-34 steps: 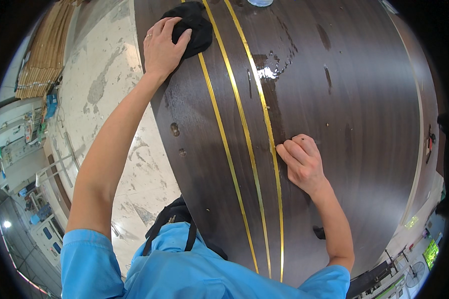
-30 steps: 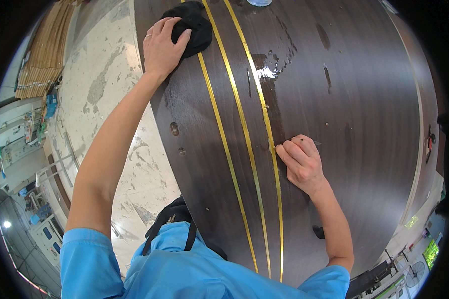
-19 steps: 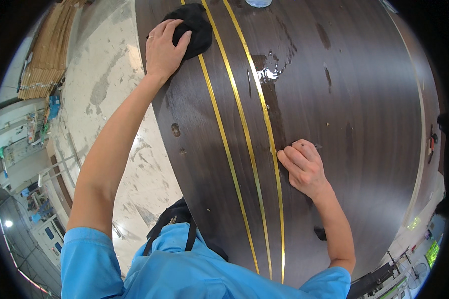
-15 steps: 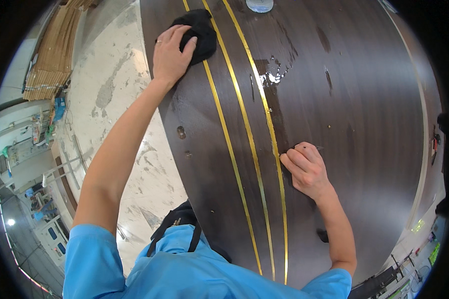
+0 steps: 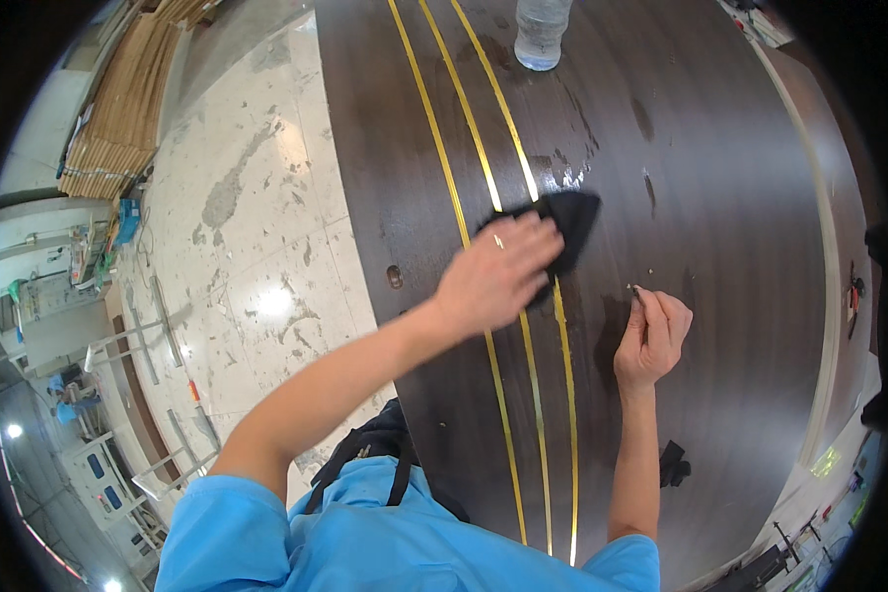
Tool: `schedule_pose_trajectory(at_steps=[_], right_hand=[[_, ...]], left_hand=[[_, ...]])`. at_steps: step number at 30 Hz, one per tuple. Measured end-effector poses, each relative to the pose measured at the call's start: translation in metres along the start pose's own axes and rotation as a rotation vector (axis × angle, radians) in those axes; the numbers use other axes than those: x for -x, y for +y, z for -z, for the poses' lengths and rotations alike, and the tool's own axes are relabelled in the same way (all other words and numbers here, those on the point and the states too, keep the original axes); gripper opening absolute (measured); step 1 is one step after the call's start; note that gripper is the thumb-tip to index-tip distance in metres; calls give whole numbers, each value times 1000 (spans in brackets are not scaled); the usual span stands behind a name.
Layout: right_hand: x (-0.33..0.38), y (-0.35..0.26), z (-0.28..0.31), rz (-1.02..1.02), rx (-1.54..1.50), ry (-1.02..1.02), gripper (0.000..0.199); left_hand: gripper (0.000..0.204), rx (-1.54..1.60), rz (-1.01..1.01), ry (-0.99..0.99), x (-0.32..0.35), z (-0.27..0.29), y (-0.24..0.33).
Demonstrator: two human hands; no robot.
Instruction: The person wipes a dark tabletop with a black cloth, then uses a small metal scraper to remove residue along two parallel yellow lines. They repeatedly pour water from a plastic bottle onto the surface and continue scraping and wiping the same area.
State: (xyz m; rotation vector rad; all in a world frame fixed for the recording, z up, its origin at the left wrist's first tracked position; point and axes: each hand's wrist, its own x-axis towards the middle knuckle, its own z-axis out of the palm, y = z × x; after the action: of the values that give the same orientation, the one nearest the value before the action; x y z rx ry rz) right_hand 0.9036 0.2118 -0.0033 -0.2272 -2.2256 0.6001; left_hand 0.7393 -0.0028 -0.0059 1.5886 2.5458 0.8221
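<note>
A dark brown wood-grain panel (image 5: 720, 296) lies before me, with three thin gold strips (image 5: 497, 370) running along it. My left hand (image 5: 498, 276) presses a folded black cloth (image 5: 574, 225) onto the strips, fingers over its near side. Just beyond the cloth, wet spots glisten on the surface. Further right, my right hand (image 5: 654, 335) is raised over the panel, its thumb and fingers pinched together. A small dark tip shows at the pinch, too small to name. A clear plastic bottle (image 5: 541, 37) stands at the far end.
A crumpled black piece (image 5: 673, 464) lies on the panel right of my right forearm. An oval cutout (image 5: 395, 277) is near the left edge. Pale stained floor (image 5: 257, 197) lies to the left, with stacked brown boards (image 5: 123, 109) and metal frames (image 5: 158, 331) beyond.
My left hand has swept the black cloth from the far left edge rightward and nearer, across the gold strips. My right hand has shifted right and turned, lifting its pinched fingers off the strip.
</note>
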Motion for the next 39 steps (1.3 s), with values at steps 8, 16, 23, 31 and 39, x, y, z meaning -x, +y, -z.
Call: schedule_pose_trajectory(at_steps=[8, 16, 23, 31, 39], right_hand=[[3, -15, 18, -19, -11, -49, 16], [23, -16, 28, -208, -14, -15, 17], [-17, -9, -5, -229, -116, -106, 17], [-78, 7, -93, 58, -163, -335, 15], [-93, 19, -123, 153, -150, -356, 18]], left_hand=[[54, 10, -50, -111, 20, 12, 27], [46, -376, 301, 223, -66, 29, -111], [36, -246, 413, 345, -20, 32, -122], [29, -168, 505, 542, -15, 32, -119], [33, -264, 556, 500, -16, 31, -118]])
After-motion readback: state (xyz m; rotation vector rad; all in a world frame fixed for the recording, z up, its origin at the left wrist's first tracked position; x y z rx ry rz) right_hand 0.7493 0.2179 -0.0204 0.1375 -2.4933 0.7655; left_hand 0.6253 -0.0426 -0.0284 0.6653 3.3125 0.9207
